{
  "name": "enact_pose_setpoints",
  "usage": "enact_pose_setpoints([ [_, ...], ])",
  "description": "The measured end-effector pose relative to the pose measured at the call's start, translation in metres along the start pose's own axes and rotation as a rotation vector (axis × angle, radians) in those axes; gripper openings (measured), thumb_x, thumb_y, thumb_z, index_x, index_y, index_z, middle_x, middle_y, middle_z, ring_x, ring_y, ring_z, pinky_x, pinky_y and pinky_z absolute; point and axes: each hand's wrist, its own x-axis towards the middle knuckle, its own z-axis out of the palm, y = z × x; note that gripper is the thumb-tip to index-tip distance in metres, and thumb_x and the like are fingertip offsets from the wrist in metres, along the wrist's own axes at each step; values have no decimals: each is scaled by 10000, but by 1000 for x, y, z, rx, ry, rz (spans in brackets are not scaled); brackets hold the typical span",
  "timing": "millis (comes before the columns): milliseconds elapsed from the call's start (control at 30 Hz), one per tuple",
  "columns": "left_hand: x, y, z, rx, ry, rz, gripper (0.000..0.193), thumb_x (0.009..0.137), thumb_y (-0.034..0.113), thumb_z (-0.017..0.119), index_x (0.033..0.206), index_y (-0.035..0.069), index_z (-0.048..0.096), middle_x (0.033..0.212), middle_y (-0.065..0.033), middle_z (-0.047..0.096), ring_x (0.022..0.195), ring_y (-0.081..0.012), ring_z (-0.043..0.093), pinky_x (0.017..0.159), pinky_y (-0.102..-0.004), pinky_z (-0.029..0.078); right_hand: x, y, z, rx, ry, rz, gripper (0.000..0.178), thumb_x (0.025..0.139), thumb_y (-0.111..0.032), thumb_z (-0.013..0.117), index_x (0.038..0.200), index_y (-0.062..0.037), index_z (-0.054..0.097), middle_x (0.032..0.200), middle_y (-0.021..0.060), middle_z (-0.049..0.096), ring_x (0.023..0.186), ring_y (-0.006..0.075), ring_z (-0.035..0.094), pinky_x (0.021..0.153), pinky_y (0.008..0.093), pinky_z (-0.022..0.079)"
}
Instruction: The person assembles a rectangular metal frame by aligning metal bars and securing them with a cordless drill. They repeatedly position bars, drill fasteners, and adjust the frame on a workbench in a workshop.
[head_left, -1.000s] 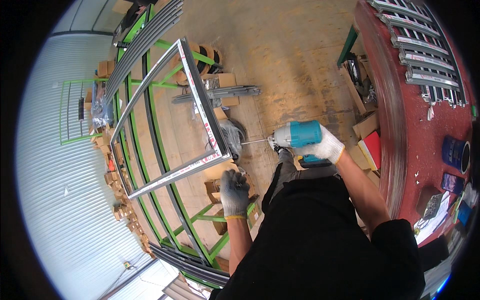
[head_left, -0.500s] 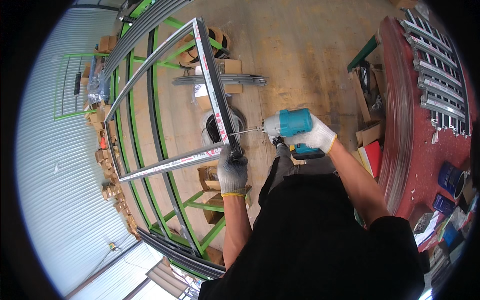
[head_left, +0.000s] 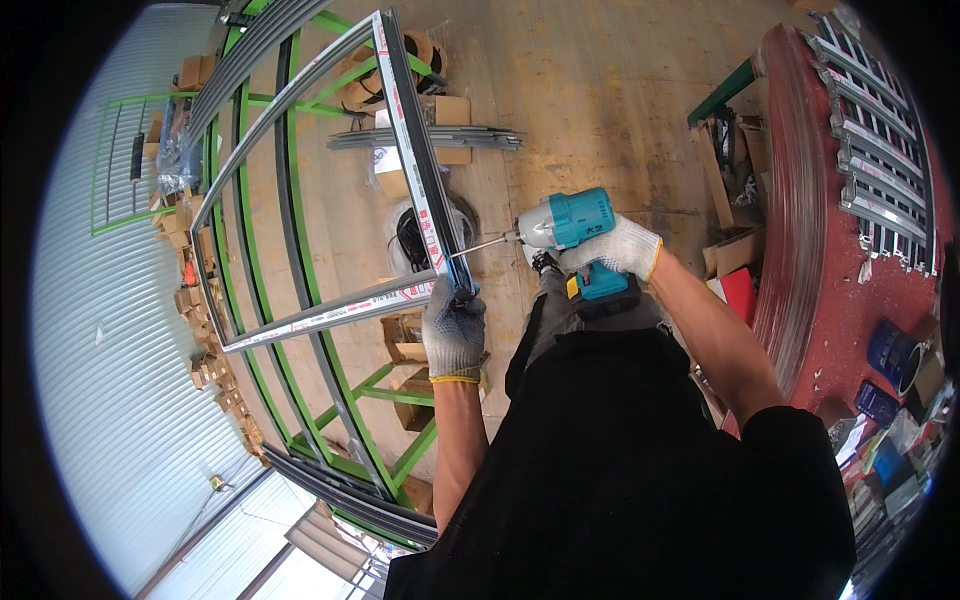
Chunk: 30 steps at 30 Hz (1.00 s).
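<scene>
My left hand [head_left: 455,328], in a grey-white work glove, is closed around the near right corner of a rectangular window frame [head_left: 409,140]. White film strips with red print run along the frame's grey profiles. In my gloved right hand [head_left: 625,249] is a teal and grey cordless impact driver [head_left: 570,220], gripped by its handle. A long thin bit [head_left: 483,245] points left from the driver, its tip at the frame's side just above my left hand. Whether the tip sits in a screw or a hole is too small to tell.
Under the frame stands a green rack [head_left: 297,230] with dark padded bars. Grey profiles [head_left: 470,138] lie across a cardboard box [head_left: 452,112] beyond it. On the right, a red-topped table [head_left: 875,290] carries stacked metal profiles [head_left: 880,150] and a blue can [head_left: 893,357].
The whole scene has shifted slightly left in view. The driver has tilted a little, its bit now sloping down toward the frame. Both hands keep their hold.
</scene>
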Motion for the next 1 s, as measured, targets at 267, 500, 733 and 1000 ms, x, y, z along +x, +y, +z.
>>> enact_pose_setpoints([
  [267, 4, 2, -10, -3, -103, -8, 225, 1036, 222, 683, 1162, 36, 662, 951, -109, 724, 777, -189, 649, 627, -274, 456, 1, 0, 0, 2, -16, 12, 275, 724, 5, 849, 971, -55, 742, 841, 26, 720, 663, 138, 650, 601, 323, 547],
  [500, 6, 2, -12, -12, -142, -3, 240, 1037, 214, 677, 1174, 19, 647, 944, -124, 704, 776, -178, 626, 618, -277, 442, -2, 5, 3, -51, 50, -37, 335, 727, -86, 904, 1026, -55, 757, 840, 16, 728, 682, 112, 645, 624, 314, 553],
  [733, 3, 3, -7, -6, -130, -8, 176, 1019, 199, 706, 1106, 54, 656, 899, -61, 667, 762, -178, 590, 639, -291, 416, -2, 6, 2, -106, 36, -76, 375, 744, -95, 905, 1088, -71, 758, 872, 1, 726, 692, 100, 623, 629, 302, 546],
  [1000, 8, -1, -13, -52, -106, -11, 151, 1030, 189, 680, 1090, 51, 667, 930, -81, 698, 783, -182, 609, 647, -310, 424, 1, 12, -5, -135, -21, -69, 556, 787, -112, 900, 1307, -94, 705, 917, -8, 723, 730, 95, 625, 654, 300, 546],
])
